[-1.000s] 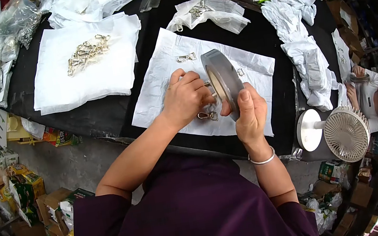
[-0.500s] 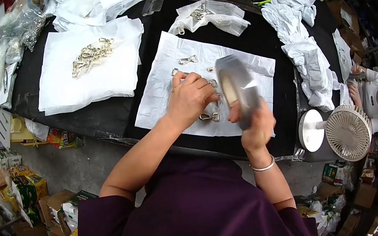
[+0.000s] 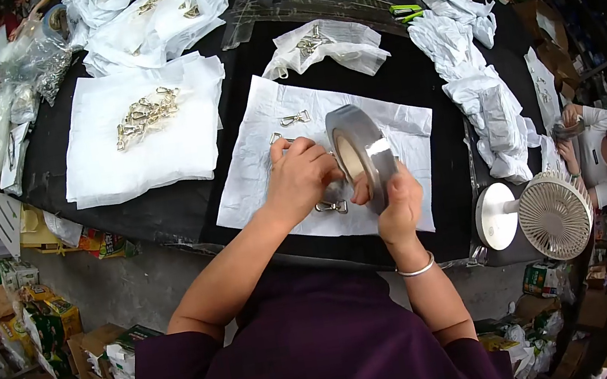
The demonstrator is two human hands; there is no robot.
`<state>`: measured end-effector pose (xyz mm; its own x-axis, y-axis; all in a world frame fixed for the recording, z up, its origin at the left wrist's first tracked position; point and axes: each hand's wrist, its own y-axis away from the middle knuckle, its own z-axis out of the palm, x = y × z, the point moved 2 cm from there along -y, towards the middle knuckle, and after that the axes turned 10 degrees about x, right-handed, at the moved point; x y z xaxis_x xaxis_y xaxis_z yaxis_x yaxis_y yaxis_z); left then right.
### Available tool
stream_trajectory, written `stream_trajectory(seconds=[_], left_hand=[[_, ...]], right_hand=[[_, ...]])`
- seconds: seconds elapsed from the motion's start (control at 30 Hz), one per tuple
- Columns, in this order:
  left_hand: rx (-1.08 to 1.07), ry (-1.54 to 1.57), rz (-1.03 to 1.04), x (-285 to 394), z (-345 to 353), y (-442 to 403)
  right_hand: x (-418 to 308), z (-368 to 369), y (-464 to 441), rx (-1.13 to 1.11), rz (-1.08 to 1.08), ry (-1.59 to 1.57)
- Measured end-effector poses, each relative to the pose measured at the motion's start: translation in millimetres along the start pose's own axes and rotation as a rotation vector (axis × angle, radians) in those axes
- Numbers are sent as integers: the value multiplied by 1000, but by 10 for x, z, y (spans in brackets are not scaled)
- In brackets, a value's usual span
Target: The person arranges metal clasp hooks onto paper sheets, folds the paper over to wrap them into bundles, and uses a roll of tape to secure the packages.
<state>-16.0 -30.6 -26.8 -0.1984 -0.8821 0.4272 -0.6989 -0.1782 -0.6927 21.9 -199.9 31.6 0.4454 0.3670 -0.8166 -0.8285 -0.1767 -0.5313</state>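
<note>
1. We saw a black table (image 3: 452,175) across the view, bearing the work in front of the person.
2. Beside it on the floor we saw printed cartons (image 3: 45,338), green and yellow; their lettering was too small for us to read.
3. On the table we saw a white sheet (image 3: 410,142), slanted, both hands above it.
4. Over this sheet we found the tape roll (image 3: 377,159), in the right hand and just to the right of the left hand's fingertips. It was upright on its edge, its open core facing left; its long axis ran from near to far, the far end tipping slightly left.
5. We saw the right hand (image 3: 401,205) gripping the roll's near right part, thumb outside, a fingertip showing by the core.
6. We saw the left hand (image 3: 304,181) curled, fingers bent towards the roll; we could not tell whether they pinched anything.
7. Near it we saw an upper clasp (image 3: 294,119) beyond the knuckles and a lower clasp (image 3: 331,206) below the fingers, both lying roughly crosswise.
</note>
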Motion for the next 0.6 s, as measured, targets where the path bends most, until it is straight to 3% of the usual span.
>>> stream_trajectory(seconds=[0.1,0.3,0.47,0.6], left_hand=[[-22,-38,39,6,-26,3],[104,-27,-34,146,-393,30],[-155,36,-61,242,-562,263],[-84,-80,-40,283,-332,267]], right_hand=[[134,-92,74,11,316,135],[-208,-244,146,164,238,8],[-321,-304,292,181,249,-19],[-278,-270,378,142,313,15]])
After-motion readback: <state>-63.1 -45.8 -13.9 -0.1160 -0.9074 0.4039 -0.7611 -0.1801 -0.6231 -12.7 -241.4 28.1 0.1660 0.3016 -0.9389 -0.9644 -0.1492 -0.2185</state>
